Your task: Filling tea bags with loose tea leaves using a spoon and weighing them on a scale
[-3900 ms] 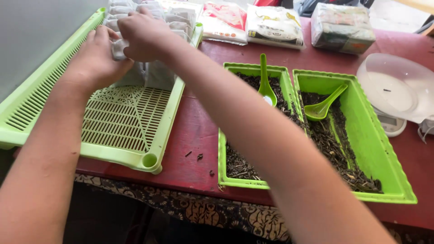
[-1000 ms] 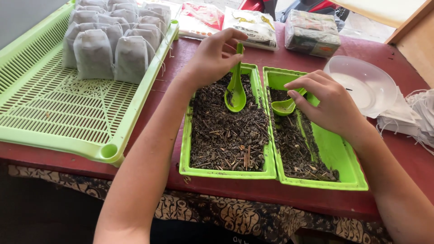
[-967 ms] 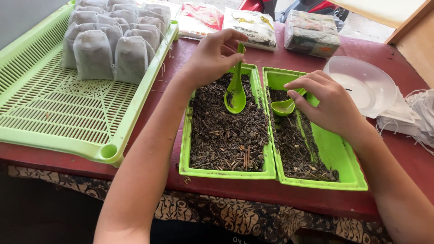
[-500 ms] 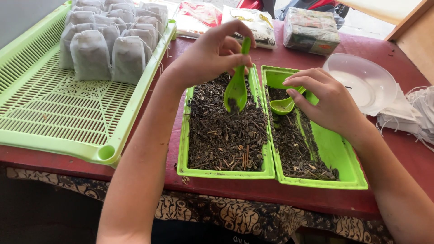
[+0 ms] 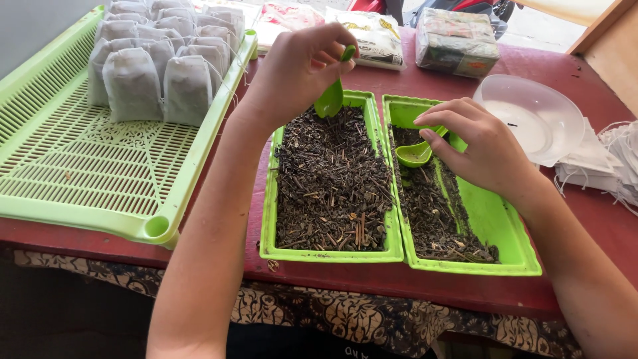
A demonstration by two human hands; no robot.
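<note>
My left hand (image 5: 296,70) grips a green plastic spoon (image 5: 331,98) by its handle, the bowl raised above the far end of the left green tray (image 5: 267,226), which is full of dark dried leaves (image 5: 332,183). Over the right green tray (image 5: 495,223), my right hand (image 5: 475,149) holds the handle of a second green spoon (image 5: 415,154), whose bowl rests on the dried leaves there.
A large slotted green tray (image 5: 86,173) on the left carries several filled white bags (image 5: 159,66). A clear round bowl (image 5: 528,116) and empty white bags with strings (image 5: 611,159) sit at the right. Sealed packets (image 5: 455,43) line the far edge of the red table (image 5: 372,279).
My left hand has scooped through the leaves and lifted its spoon up and back toward the tray's far end. My right hand has hardly moved.
</note>
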